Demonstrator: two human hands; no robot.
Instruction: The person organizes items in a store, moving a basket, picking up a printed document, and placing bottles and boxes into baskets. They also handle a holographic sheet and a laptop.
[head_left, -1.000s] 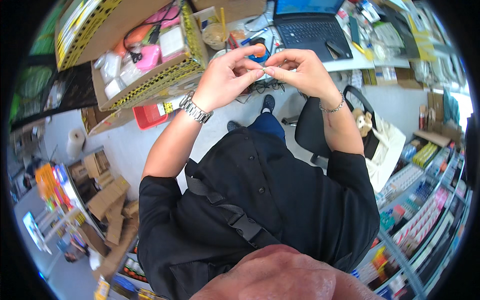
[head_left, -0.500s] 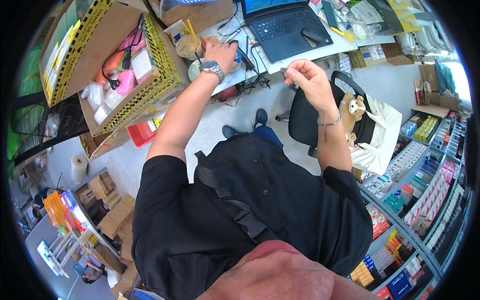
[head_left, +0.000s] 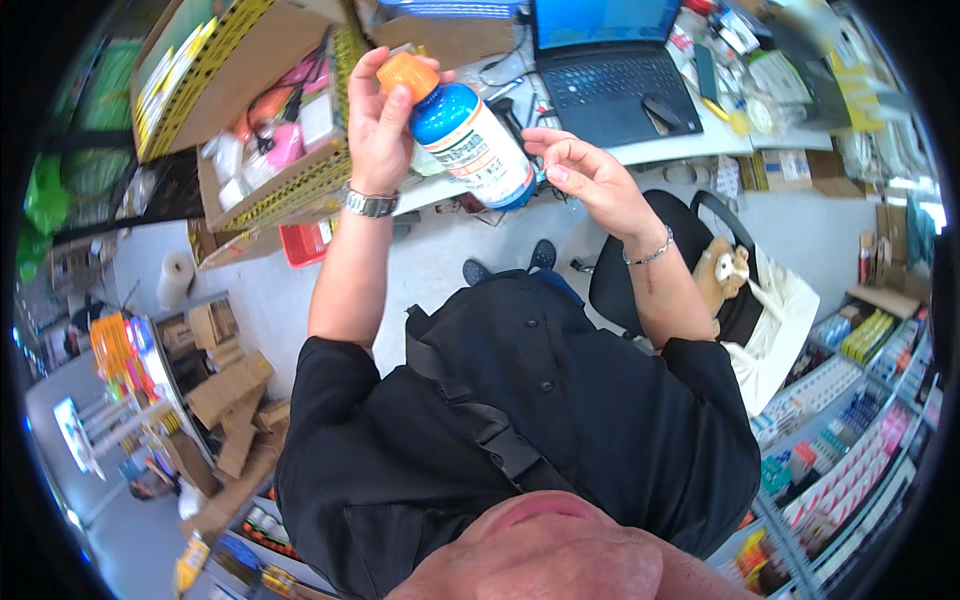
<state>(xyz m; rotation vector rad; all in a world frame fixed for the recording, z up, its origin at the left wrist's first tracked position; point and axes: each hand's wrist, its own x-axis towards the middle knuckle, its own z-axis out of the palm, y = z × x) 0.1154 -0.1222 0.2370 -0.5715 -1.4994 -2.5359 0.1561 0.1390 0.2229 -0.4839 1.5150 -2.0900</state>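
Note:
My left hand [head_left: 378,140] is closed round the upper end of a blue plastic bottle [head_left: 478,150] with an orange cap [head_left: 408,77] and a printed white label. The bottle is held up in the air, tilted, its cap toward the upper left and its base toward my right hand [head_left: 595,185]. The fingers of that hand are bent with thumb and forefinger together, right beside the base. Whatever lies between them is too small to name. I cannot tell whether those fingers touch the bottle.
A black laptop [head_left: 610,85] stands open on the white table, with a dark mouse [head_left: 660,115] on it. At left is a cardboard box [head_left: 270,190] of wrapped goods. An office chair [head_left: 640,225] bearing a plush toy [head_left: 718,275] stands at right, beyond it shelves of small boxes [head_left: 830,440].
My left hand has picked up the bottle from the table and raised it toward me. My right hand has come left and slightly down, close to its base. The view has shifted slightly.

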